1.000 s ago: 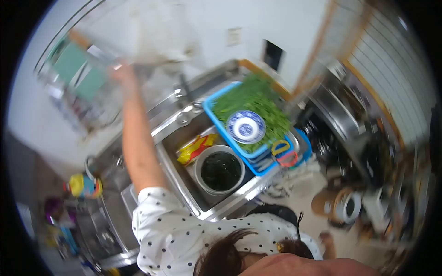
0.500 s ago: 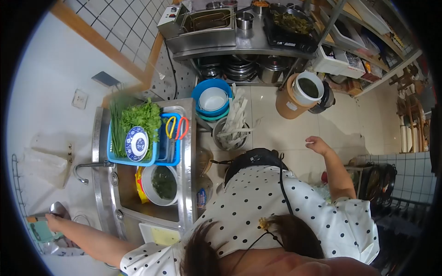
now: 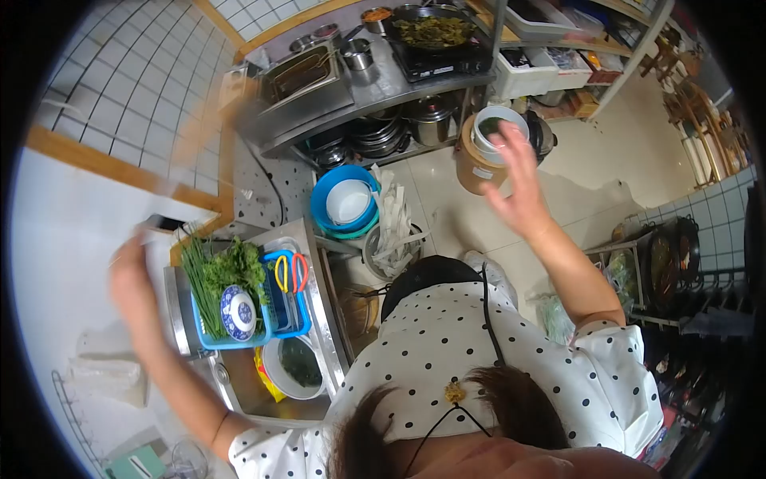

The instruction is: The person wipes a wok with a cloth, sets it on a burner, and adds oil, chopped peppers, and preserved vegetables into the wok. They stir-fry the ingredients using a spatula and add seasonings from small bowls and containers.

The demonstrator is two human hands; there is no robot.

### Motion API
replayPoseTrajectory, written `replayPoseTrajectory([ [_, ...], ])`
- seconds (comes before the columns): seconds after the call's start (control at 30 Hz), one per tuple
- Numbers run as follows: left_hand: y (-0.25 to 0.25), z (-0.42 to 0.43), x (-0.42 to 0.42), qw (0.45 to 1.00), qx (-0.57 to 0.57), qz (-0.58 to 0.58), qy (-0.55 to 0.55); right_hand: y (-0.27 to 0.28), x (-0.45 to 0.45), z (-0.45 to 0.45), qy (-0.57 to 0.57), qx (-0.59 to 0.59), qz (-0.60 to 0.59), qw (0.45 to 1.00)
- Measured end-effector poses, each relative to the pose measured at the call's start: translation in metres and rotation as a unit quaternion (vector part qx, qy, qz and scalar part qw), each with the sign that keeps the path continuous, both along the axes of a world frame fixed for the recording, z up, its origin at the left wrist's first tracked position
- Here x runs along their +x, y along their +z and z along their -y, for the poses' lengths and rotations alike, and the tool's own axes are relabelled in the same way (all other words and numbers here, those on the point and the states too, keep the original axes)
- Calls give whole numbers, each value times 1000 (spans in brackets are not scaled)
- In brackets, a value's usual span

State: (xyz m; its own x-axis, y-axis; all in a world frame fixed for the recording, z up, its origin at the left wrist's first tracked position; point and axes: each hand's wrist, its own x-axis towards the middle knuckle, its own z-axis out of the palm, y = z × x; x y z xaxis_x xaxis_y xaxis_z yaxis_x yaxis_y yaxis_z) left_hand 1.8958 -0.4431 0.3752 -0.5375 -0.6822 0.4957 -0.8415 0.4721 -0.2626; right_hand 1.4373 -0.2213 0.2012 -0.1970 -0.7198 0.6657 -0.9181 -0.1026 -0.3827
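My left hand [image 3: 134, 263] is raised beside the white wall, its fingers closed on a long utensil whose metal part and brown end [image 3: 203, 128] are smeared by motion. Below it, a blue basket [image 3: 231, 343] holds long green stalks [image 3: 198, 283], leafy greens [image 3: 235, 267] and a blue-and-white dish [image 3: 238, 312]. In front of me, my right hand [image 3: 519, 191] hangs empty with its fingers spread. Its fingertips overlap the view of a white bucket [image 3: 515, 117] on a brown container [image 3: 472, 169].
The steel sink [image 3: 247, 387] contains a white tub [image 3: 271, 371] of dark greens. Scissors with yellow and red handles [image 3: 300, 273] lie by the basket. Blue basins [image 3: 323, 188] stand on the floor. The steel counter [image 3: 375, 88] carries a fryer, pots and a pan [image 3: 435, 36].
My left hand has risen from the rack at the lower left, with the utensil swinging up. My right hand has come up and forward with its fingers spreading. The view has turned and shifted.
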Motion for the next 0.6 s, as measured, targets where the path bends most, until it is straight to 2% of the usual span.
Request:
replayPoseTrajectory([
  [0.07, -32, -12, -103, 982, 140, 122, -41, 30, 28, 9, 51, 46, -63, 996],
  [0.1, -57, -11, -132, 966, 119, 153, -170, 32, 32, 14, 75, 102, -91, 988],
  [0.13, -88, -5, -159, 946, 178, 161, -217, 30, 29, 17, 100, 158, -118, 975],
  [0.2, -126, -9, -217, 909, 206, 164, -324, -5, 4, 19, 158, 235, -108, 953],
  [0.23, -133, -12, -246, 892, 220, 178, -353, -17, -12, 20, 190, 274, -102, 937],
  [0.33, -154, -10, -321, 880, 234, 196, -363, -15, -71, 19, 153, 427, 48, 890],
  [0.37, -161, -8, -346, 879, 244, 191, -363, -25, -98, 20, 146, 404, 25, 903],
  [0.43, -174, -4, -396, 891, 169, 89, -413, -49, -148, 22, 134, 362, -15, 922],
  [0.47, -169, -4, -416, 904, 95, 66, -413, -28, -170, 24, 133, 367, 35, 920],
  [0.57, -159, -9, -458, 918, 148, -90, -357, -32, -259, 28, 119, 378, 4, 918],
  [0.6, -164, -5, -464, 921, 166, -123, -331, -29, -282, 29, 108, 373, 33, 921],
])
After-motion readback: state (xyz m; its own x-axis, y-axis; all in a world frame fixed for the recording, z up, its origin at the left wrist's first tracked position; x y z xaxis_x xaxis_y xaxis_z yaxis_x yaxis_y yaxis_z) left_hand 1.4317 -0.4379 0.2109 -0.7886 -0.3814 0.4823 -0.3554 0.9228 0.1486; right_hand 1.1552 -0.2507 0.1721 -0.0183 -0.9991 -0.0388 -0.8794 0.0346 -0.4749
